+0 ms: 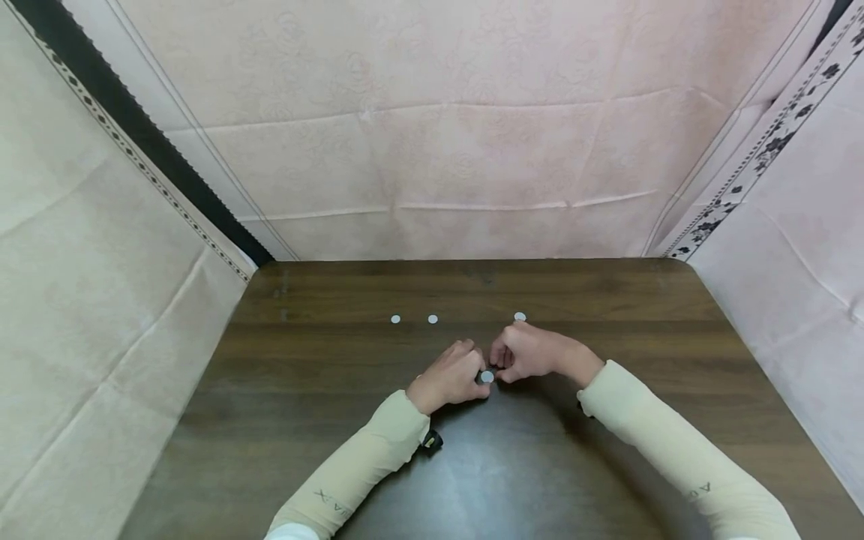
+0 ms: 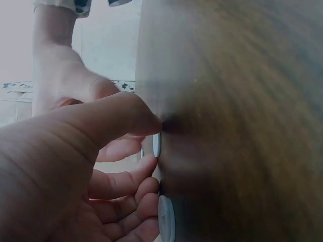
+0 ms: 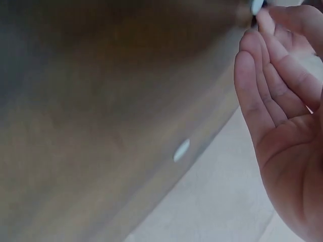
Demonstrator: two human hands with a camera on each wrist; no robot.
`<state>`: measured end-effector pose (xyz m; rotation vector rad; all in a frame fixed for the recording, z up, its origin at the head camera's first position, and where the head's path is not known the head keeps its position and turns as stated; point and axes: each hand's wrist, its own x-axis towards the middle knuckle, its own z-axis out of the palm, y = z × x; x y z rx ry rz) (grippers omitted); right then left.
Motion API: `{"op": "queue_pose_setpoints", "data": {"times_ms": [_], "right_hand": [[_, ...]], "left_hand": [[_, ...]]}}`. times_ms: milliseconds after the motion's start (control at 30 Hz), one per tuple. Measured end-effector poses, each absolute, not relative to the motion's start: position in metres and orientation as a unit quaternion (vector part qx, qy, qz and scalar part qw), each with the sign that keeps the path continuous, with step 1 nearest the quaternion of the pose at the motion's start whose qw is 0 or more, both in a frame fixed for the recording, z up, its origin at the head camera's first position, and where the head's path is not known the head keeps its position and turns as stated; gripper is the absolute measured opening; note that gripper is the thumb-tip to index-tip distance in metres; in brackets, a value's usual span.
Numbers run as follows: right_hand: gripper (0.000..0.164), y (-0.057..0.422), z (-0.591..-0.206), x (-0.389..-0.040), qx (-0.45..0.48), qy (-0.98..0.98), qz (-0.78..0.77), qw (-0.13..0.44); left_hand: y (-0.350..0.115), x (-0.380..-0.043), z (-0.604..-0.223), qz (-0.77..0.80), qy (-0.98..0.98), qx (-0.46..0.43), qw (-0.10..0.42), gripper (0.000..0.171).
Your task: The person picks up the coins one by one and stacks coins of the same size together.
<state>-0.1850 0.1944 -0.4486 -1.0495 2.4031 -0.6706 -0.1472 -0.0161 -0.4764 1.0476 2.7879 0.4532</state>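
One white disc (image 1: pixel 487 376) sat btwn a person's L hand (image 1: pixel 454 373) & R hand (image 1: pixel 536 351), work apparently part done.
L hand pinched it; R hand was curled just beside it, grip on it unclear. Unheld, whether done or left unclear: 2 discs (image 1: pixel 433 319) ahead of L hand, w/ a 4th disc (image 1: pixel 520 316) just ahead of R hand.
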Motion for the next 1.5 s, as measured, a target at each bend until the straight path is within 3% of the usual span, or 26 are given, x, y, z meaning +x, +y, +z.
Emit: {"op": "queue_pose_setpoints", "data": {"times_ms": [267,567,1233,1500], "right_hand": [[0.026,0.214,-0.422,-0.207,-0.342,0.899,-0.185,0.200],[0.029,0.230,-0.405,-0.229,-0.340,0.915,-0.140,0.165],[0.027,0.231,-0.426,-0.259,-0.308,0.934,-0.106,0.149],[0.012,0.228,-0.440,-0.267,-0.312,0.927,-0.108,0.175]], "left_hand": [[-0.016,-0.148,-0.475,0.146,0.923,0.350,0.064,0.013],[-0.017,-0.149,-0.476,0.152,0.924,0.343,0.072,0.013],[-0.016,-0.150,-0.477,0.139,0.923,0.349,0.078,0.016],[-0.017,-0.149,-0.477,0.142,0.927,0.336,0.085,0.013]]}}
